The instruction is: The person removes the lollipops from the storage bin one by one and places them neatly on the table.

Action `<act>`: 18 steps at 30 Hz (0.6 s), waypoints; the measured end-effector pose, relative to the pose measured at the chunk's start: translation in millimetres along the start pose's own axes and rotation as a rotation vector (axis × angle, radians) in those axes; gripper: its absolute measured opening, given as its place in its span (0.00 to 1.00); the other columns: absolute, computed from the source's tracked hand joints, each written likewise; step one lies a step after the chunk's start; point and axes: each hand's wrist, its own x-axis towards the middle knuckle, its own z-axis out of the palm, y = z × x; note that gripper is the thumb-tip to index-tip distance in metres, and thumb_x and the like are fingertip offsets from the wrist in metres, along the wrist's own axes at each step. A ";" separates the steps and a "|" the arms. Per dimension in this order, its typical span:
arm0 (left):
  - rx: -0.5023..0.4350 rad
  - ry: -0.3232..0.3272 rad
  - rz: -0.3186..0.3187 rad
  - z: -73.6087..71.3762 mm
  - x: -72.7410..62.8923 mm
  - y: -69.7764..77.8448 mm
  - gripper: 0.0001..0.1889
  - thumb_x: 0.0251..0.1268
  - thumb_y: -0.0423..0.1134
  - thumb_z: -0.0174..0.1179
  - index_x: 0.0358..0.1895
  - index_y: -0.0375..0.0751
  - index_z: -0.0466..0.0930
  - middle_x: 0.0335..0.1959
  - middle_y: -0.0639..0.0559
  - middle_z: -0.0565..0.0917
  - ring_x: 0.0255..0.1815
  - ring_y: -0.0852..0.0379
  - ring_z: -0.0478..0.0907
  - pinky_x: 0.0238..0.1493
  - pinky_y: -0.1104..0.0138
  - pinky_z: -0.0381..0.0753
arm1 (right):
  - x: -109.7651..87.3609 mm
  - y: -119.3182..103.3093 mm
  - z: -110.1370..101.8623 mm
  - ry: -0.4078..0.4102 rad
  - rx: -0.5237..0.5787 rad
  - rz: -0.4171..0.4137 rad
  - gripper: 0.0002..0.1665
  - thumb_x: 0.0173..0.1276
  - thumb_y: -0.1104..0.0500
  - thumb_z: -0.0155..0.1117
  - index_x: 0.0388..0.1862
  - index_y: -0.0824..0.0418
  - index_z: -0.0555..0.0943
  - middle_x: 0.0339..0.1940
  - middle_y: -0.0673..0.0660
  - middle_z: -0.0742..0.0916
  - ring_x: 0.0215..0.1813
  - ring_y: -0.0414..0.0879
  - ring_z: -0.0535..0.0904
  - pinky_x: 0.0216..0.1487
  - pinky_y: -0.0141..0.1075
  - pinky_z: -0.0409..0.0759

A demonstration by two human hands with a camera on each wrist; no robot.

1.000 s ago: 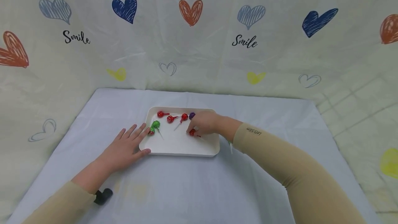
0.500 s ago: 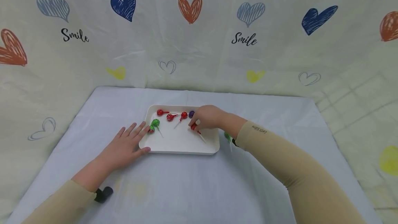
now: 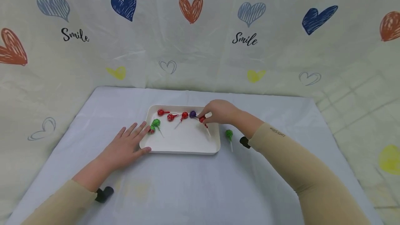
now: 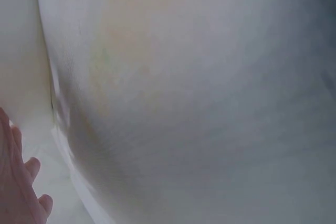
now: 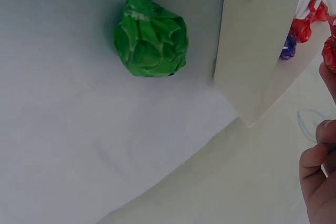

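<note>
My right hand (image 3: 223, 111) pinches a red lollipop (image 3: 202, 119) by its wrapped head, over the right part of a white tray (image 3: 181, 143); its stick points down toward the front. In the right wrist view the red head (image 5: 329, 51) shows at the fingertips. Just left of that hand lies a purple lollipop (image 3: 192, 114). Further left in the tray are several red lollipops (image 3: 170, 117). My left hand (image 3: 123, 150) rests spread at the tray's left edge, fingers straight, fingertips by a green lollipop (image 3: 156, 123) and a red-and-green one (image 3: 151, 130).
A green lollipop (image 3: 229, 134) lies on the white tablecloth (image 3: 187, 190) outside the tray, to its right, below the right forearm. Behind the table hangs a pale backdrop (image 3: 206, 55) printed with hearts. Each wrist carries a small black camera (image 3: 104, 194).
My right hand has moved right and slightly back across the tray, carrying the red lollipop along. The green lollipop outside the tray has come into full sight. The left hand stays put.
</note>
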 end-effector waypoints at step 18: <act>-0.011 -0.026 -0.005 -8.9 -2.0 5.1 0.49 0.66 0.76 0.39 0.81 0.48 0.45 0.82 0.47 0.47 0.80 0.38 0.42 0.75 0.39 0.39 | -83.5 62.5 9.4 0.121 0.099 0.124 0.18 0.63 0.50 0.73 0.53 0.47 0.88 0.50 0.46 0.88 0.57 0.51 0.82 0.57 0.49 0.78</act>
